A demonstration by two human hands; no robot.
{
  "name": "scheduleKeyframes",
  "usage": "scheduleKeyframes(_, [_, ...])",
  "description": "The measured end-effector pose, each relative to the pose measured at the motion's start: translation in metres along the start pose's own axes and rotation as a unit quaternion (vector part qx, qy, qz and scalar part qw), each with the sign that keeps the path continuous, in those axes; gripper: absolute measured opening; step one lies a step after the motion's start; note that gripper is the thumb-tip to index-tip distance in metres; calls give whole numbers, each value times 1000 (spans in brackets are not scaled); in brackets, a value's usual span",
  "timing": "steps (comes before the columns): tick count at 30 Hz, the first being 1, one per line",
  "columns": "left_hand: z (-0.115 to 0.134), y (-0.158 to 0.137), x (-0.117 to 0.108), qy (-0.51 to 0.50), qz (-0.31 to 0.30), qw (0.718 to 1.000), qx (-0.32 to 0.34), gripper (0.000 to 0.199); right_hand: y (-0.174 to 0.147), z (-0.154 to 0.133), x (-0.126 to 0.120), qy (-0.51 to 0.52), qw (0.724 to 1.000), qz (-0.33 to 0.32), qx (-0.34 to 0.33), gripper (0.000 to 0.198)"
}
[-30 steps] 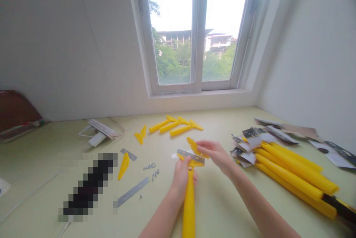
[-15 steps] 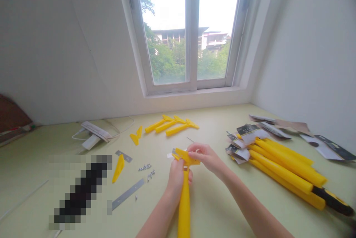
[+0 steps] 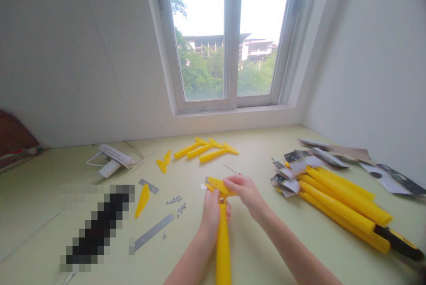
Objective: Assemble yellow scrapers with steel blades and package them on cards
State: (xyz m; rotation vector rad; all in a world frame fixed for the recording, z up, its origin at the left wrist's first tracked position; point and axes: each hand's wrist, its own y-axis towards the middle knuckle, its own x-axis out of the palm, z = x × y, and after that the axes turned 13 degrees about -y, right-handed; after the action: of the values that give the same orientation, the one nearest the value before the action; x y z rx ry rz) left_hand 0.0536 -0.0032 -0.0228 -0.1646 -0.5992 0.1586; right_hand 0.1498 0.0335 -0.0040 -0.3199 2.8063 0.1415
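My left hand (image 3: 213, 209) grips the upper end of a long yellow scraper handle (image 3: 222, 249) that points toward me. At the handle's head, my right hand (image 3: 244, 191) presses a flat yellow plastic cover (image 3: 216, 184) down on top. A thin metal blade edge shows just under the cover at its left end. Both hands meet at the head of the scraper, above the pale green tabletop (image 3: 253, 240).
Three assembled yellow scrapers (image 3: 206, 149) lie near the window. Loose yellow covers (image 3: 142, 199), metal blades (image 3: 153, 231) and small screws (image 3: 176, 203) lie left of my hands. A pile of packaged yellow scrapers (image 3: 339, 200) sits at right. A white adapter with cable (image 3: 113, 158) lies at back left.
My right hand brought the yellow cover down from a raised tilt onto the scraper head, covering the blade that was exposed a second ago. The view shifted slightly.
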Motion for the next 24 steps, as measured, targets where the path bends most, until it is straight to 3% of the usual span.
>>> scheduleKeyframes(6, [-2,-2,-2,-81,-17,996,-42,23,-2,-1,1,-17,999,24,-16,28])
scheduleKeyframes(11, [1,-4,-3,-159,-61,985,-24,25,-3,0,3,-36,997,41,-48,28])
scheduleKeyframes(19, [-1,-7,-3,-150,-37,987,-35,26,-6,3,8,-28,993,57,-98,24])
scheduleKeyframes(24, [-1,-6,-1,-149,-27,988,-23,28,-9,2,14,-34,987,106,-117,21])
